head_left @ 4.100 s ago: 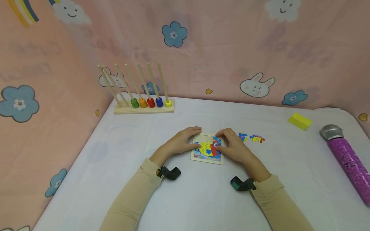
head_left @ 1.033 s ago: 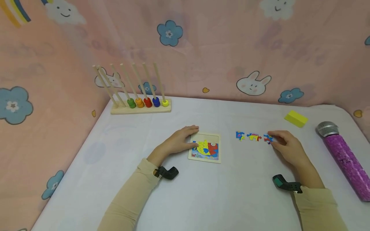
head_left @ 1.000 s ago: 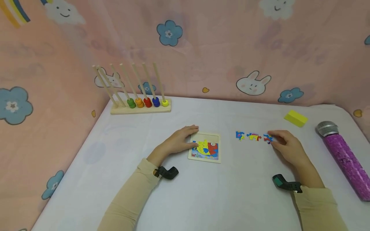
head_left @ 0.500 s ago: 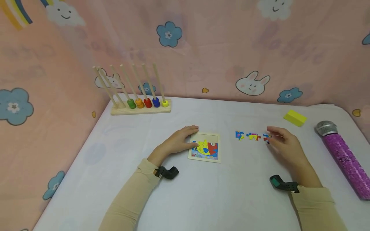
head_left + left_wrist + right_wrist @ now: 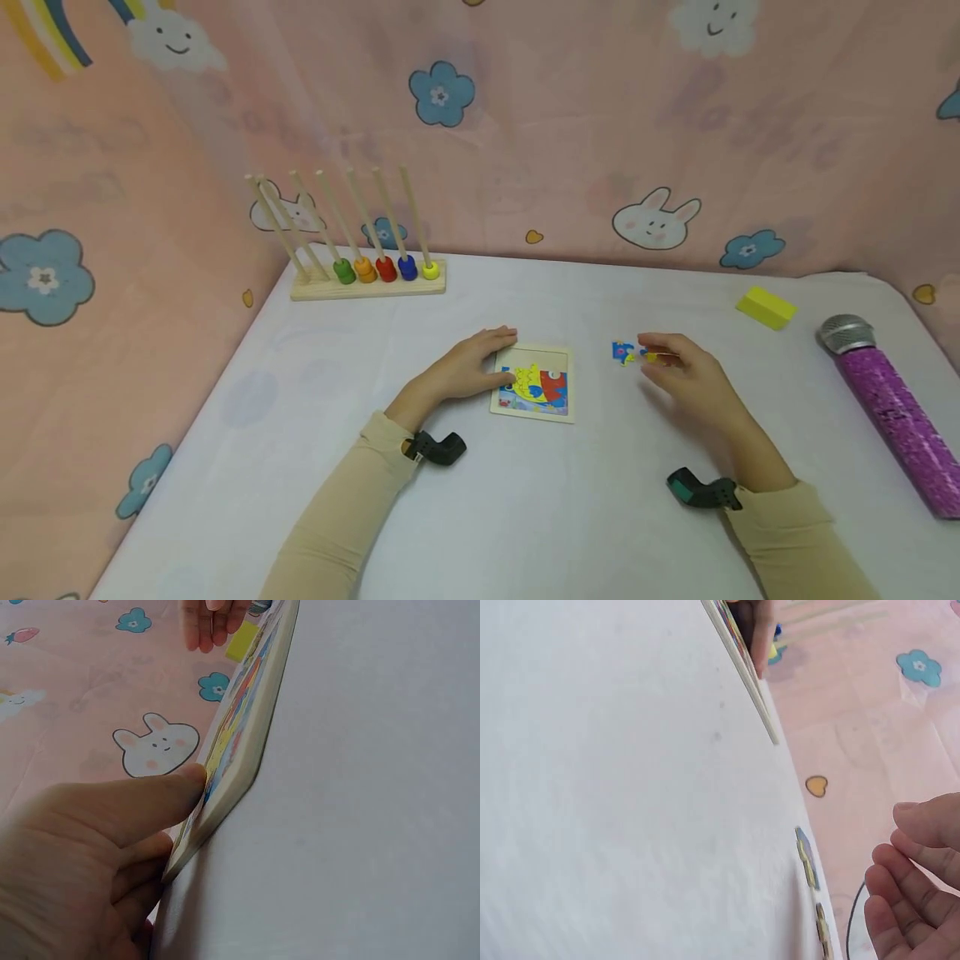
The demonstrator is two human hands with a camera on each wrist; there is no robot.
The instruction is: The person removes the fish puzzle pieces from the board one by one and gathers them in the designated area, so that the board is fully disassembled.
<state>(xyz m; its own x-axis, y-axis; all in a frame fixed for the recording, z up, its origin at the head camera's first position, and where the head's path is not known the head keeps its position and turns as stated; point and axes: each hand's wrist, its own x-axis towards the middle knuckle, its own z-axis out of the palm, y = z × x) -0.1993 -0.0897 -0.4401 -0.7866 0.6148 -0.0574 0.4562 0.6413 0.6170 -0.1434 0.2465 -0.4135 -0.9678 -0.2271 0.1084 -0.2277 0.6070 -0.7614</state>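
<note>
A square wooden puzzle tray (image 5: 543,358) lies mid-table, its lower part filled with pieces showing a yellow and red fish (image 5: 531,385). My left hand (image 5: 467,367) holds the tray by its left side, thumb (image 5: 176,791) over the pieces and fingers along the edge. To the right lies a loose blue and yellow puzzle piece (image 5: 622,352). Over a second piece (image 5: 649,356) hovers my right hand (image 5: 693,379), hiding much of it; the third loose piece is out of sight behind the hand. In the right wrist view its relaxed fingers (image 5: 889,889) hold nothing.
At the back left stands a wooden peg rack (image 5: 367,287) with coloured beads. A yellow block (image 5: 767,308) lies at the back right, and a purple glittery microphone (image 5: 892,408) lies along the right side. A patterned pink cloth (image 5: 525,150) hangs behind the white table.
My right hand has left the tray, set a third piece at the right end of the row, let go, and moved back left over the middle piece. My left hand stays on the tray.
</note>
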